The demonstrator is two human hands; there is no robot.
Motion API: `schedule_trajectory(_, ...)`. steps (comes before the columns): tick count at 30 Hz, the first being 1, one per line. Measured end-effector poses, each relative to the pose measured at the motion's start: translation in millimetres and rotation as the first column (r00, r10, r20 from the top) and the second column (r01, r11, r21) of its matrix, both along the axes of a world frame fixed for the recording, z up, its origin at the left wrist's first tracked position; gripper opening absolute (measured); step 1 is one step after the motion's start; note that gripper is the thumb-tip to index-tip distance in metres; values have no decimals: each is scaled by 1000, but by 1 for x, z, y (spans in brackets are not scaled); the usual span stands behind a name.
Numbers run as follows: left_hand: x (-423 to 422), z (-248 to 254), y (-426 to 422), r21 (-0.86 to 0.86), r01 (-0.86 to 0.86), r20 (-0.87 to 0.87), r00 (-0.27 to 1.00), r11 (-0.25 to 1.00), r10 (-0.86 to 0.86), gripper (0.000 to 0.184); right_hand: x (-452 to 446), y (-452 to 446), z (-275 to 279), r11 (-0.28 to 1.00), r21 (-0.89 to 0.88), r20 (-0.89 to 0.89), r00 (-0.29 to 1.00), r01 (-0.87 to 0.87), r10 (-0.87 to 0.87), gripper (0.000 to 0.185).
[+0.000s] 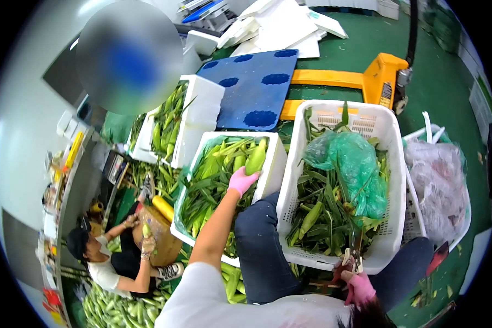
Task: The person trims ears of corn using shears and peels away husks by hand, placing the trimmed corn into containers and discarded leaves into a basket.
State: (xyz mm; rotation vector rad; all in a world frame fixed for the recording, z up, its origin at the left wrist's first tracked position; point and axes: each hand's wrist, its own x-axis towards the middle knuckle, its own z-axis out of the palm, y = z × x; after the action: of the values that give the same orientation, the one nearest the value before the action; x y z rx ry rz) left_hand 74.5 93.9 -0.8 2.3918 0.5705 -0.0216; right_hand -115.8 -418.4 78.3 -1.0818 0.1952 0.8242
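Note:
My left hand (242, 181), in a pink glove, is closed around the lower end of a green ear of corn (256, 157) in its husk. It is over the right side of a white foam box (280, 167) filled with husked-on corn. My right hand (359, 288), also in a pink glove, is low in front of me, at the near rim of a white plastic crate (392, 235). Its fingers are wrapped round what look like pruning shears (345, 269), partly hidden. The crate holds green husks, leaves and a crumpled green plastic bag (361, 169).
Left of me a person (115, 257) sits low, holding an ear of corn, beside a corn heap (123, 309). Another foam box (205, 101) of corn stands beyond. A blue pallet (251, 82), yellow pallet jack (380, 82) and basket of clear plastic (434, 186) surround the crate.

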Motion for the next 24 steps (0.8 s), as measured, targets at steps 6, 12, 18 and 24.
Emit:
schedule_trajectory(6,-38,157,-152,17,454,274,855,891,-441,62,59,17,-3,990,-137,379,925,32,22,65)
schedule_trajectory(12,-74,180,-250,156,612,69,777,776,-626,70,106,-1,21,931,-320,616,785,175,64,88)
schedule_trajectory(18,-83,142,-266,-288,715,-45,654,637,-755,74,121,-49,3,784,-588,753,487,196,443,84)
schedule_trajectory(24,-65,123,-248,-881,272,-184,558,388,-809,68,114,-47,5,776,-621,680,570,113,461,60)
